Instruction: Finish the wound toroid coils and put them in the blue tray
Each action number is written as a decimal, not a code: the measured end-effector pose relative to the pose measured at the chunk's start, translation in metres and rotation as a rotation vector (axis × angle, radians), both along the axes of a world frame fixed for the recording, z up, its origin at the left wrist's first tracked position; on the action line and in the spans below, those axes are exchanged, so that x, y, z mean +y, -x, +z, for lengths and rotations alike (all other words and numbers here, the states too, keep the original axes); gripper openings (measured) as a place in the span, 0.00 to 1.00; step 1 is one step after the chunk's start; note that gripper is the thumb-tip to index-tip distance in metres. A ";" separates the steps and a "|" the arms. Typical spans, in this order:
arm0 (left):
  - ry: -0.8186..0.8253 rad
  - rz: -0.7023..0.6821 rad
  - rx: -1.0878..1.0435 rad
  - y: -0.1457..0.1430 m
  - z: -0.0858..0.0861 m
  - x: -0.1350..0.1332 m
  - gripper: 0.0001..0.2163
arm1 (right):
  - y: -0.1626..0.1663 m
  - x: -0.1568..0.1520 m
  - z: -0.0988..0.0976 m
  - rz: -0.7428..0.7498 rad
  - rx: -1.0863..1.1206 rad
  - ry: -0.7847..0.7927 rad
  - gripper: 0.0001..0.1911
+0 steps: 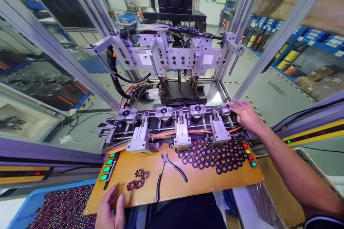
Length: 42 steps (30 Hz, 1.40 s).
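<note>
My right hand [247, 115] reaches to the rightmost clamp fixture [225, 110] of the machine. Its fingers are stretched out, with the tips at the fixture's edge; nothing shows in them. At the board's front left edge, my left hand [110, 210] is open, thumb and fingers apart. Just beyond it lie several small wound rings [138, 179] on the orange board [193, 182]. Diagonal cutters [164, 166] with dark handles lie with jaws spread near the board's middle. Many dark rings [212, 155] are spread flat across its right side. Three other fixtures [163, 111] each hold a dark ring.
A blue tray [23, 209] full of rings stands at lower left. Green buttons [106, 169] and a dark pen-like tool [110, 171] line the board's left edge; coloured buttons [250, 157] line the right. A machine head [174, 55] hangs above, within metal frame posts [254, 39].
</note>
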State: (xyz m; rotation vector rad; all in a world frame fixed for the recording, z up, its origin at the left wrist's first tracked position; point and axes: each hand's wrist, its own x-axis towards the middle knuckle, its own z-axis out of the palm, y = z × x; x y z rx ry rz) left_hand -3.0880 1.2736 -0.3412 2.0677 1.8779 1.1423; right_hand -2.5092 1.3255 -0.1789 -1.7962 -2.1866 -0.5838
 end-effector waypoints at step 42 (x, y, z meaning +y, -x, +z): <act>-0.004 0.060 -0.193 -0.010 -0.014 -0.014 0.19 | 0.156 0.069 0.039 0.466 0.020 -0.061 0.22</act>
